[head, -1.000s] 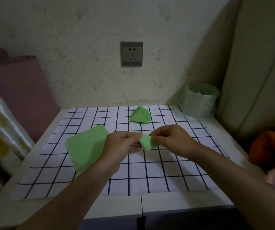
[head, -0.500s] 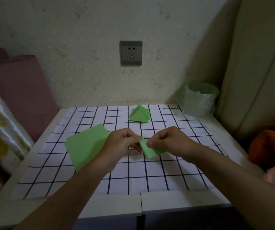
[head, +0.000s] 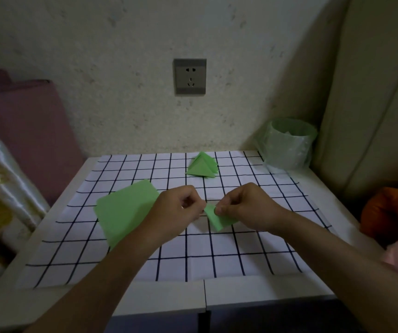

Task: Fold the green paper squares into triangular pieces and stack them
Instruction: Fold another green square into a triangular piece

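Note:
A small folded green paper piece (head: 219, 219) is held just above the checked cloth at the table's middle. My right hand (head: 246, 207) pinches its upper right part, and my left hand (head: 178, 210) pinches its left tip with curled fingers. A stack of flat green paper squares (head: 123, 207) lies on the cloth to the left, partly hidden by my left wrist. A pile of finished green triangular pieces (head: 202, 165) sits at the far middle of the cloth.
The white checked cloth (head: 193, 255) covers a white table (head: 159, 301). A clear bin with a green bag (head: 289, 143) stands at the back right corner. A wall socket (head: 190, 76) is behind. Fabric lies at the left; an orange cushion (head: 385, 212) is at the right.
Both hands have lowered slightly with the folded piece, and it has been turned so its point now hangs down toward the cloth. The stacks have not moved.

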Tool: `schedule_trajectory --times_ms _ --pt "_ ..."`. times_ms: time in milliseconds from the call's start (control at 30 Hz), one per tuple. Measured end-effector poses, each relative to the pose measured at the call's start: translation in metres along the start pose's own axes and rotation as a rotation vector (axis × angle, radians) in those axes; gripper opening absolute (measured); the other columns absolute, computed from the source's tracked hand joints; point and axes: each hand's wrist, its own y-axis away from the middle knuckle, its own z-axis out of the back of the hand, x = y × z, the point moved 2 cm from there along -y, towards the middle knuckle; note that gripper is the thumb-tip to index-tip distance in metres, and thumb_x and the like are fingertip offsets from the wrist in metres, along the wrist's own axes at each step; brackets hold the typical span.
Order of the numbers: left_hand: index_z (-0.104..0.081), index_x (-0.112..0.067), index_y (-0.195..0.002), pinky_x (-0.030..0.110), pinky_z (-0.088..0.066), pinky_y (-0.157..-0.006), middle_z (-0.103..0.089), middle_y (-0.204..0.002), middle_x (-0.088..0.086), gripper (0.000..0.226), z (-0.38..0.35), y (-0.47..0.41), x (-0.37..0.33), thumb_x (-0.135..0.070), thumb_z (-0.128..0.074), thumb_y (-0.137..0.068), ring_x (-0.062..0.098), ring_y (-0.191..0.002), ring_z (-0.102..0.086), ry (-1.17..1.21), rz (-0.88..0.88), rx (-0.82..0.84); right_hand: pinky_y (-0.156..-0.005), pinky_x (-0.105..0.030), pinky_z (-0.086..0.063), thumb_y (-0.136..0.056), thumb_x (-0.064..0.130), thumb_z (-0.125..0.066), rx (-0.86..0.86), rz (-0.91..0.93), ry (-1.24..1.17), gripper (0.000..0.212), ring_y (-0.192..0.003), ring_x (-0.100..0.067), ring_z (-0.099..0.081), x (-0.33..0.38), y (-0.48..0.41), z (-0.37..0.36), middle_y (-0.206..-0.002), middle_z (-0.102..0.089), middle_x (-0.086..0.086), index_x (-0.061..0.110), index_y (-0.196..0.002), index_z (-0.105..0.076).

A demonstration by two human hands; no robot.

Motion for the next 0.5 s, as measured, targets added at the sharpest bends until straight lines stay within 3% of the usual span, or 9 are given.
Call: schedule_trajectory --times_ms 100,167,267,367,500 --pt "-0.069 -0.03 -0.083 0.018 -0.054 -0.066 -0.066 -0.083 -0.015 0.011 0.001 0.003 0.002 -0.023 -0.077 -0.081 0.006 -0.082 -0.063 -0.262 -0.181 0.051 -0.071 -0.024 -0.05 -0.085 0.024 -0.075 -0.084 0.219 0.359 0.008 -0.07 -0.001 -0.062 0.0 0.001 0.001 -0.074 -0.071 0.016 0.026 -0.079 -0.08" --pt "-0.07 -0.03 -0.086 0.024 -0.054 -0.066 -0.063 -0.083 -0.018 0.009 -0.001 0.003 0.005 -0.026 -0.077 -0.082 0.006 -0.079 -0.06 -0.356 -0.291 0.051 -0.073 -0.03 -0.046 -0.085 0.028 -0.074 -0.171 0.49 0.605 0.007 -0.069 -0.002 -0.055 0.001 0.002 -0.003 -0.073 -0.065 0.02 0.029 -0.081 -0.079" --pt "-0.069 -0.025 -0.081 0.031 -0.052 -0.065 -0.059 -0.078 -0.017 0.007 -0.005 0.003 0.015 -0.02 -0.073 -0.083 0.004 -0.072 -0.055 -0.474 -0.436 0.016 -0.073 -0.036 -0.041 -0.089 0.029 -0.064 -0.242 0.784 0.894 0.015 -0.071 -0.013 -0.053 -0.007 0.003 -0.013 -0.072 -0.064 0.012 0.029 -0.08 -0.075" --pt "-0.069 -0.02 -0.075 0.034 -0.051 -0.064 -0.06 -0.074 -0.013 0.008 -0.006 0.005 0.028 -0.017 -0.069 -0.083 0.007 -0.072 -0.053 -0.506 -0.486 0.014 -0.08 -0.037 -0.04 -0.093 0.028 -0.057 -0.283 0.879 0.981 0.022 -0.071 -0.017 -0.052 -0.017 0.003 -0.017 -0.073 -0.064 0.008 0.026 -0.079 -0.073" --pt "-0.066 -0.016 -0.068 0.037 -0.049 -0.062 -0.059 -0.07 -0.007 0.017 -0.009 0.007 0.043 -0.012 -0.065 -0.085 0.013 -0.071 -0.052 -0.562 -0.541 0.035 -0.076 -0.038 -0.041 -0.092 0.024 -0.06 -0.32 0.949 1.019 0.022 -0.068 -0.019 -0.05 -0.027 0.004 -0.02 -0.071 -0.061 0.005 0.023 -0.073 -0.069"
